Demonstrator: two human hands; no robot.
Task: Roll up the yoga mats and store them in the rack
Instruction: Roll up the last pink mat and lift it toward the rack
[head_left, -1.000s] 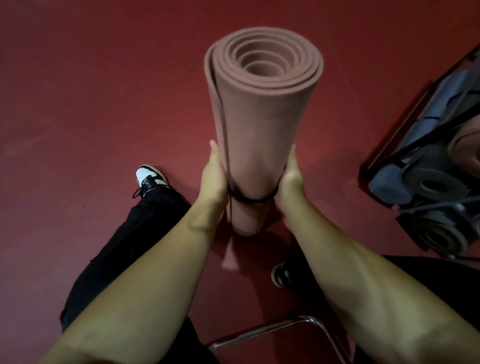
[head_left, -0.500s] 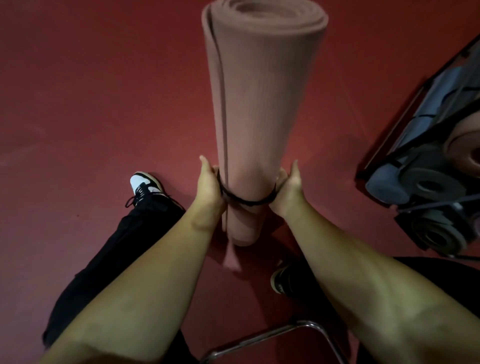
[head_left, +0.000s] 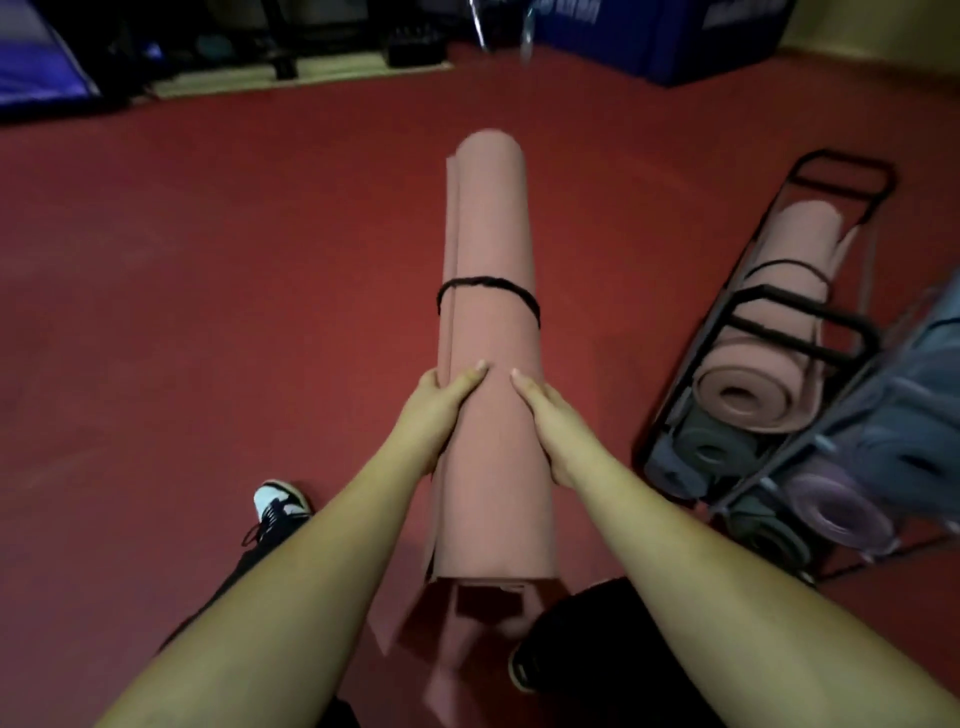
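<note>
Lying lengthwise away from the camera, the rolled pink yoga mat (head_left: 491, 364) is being held off the red floor (head_left: 208, 312), its near end over the person's lap and its far end pointing toward the back of the room. A black band (head_left: 488, 291) is circling it a little beyond the hands. The left hand (head_left: 436, 415) is gripping the mat's left flank, thumb lying across the top and fingers curling out of sight underneath. The right hand (head_left: 553, 426) is clasping the right flank in the same way, its thumb tip near the left thumb but apart from it. Both arms are reaching forward, nearly parallel.

To the right, well apart from the held mat, a black metal rack (head_left: 810, 312) is standing on the floor. A second pink mat (head_left: 769, 343), also banded, is lying in its upper part, with grey rolled mats (head_left: 706, 452) beneath. Beside it, more rolls in grey and purple (head_left: 831, 509) are showing, blurred. A white and black shoe (head_left: 280, 506) is resting on the floor at lower left. Blue padded blocks (head_left: 675, 36) are sitting along the far edge.
</note>
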